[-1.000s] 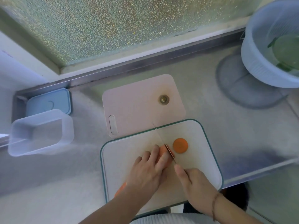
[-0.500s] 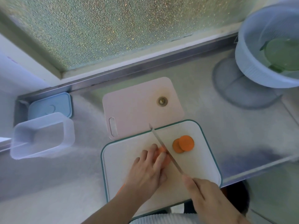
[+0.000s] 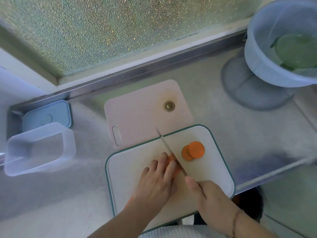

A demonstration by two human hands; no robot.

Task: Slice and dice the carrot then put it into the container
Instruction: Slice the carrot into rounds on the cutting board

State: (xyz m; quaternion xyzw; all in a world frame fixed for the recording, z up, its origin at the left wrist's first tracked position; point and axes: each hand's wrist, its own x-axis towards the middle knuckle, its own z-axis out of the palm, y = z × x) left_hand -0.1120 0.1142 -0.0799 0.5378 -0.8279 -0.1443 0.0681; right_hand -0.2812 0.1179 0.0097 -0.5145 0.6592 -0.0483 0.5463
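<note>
Mostly carrot (image 3: 172,162) hidden under left fingers (image 3: 167,164).

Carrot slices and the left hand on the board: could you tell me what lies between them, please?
The knife blade, held by the right hand, runs between the slices and the left hand in the head view; otherwise bare board.

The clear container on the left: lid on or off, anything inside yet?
Open and empty: the clear container shows its bare floor, and the blue lid lies flat behind it on the counter.

Container (image 3: 39,148) mouth open; pink board (image 3: 145,114) between — low.
</note>
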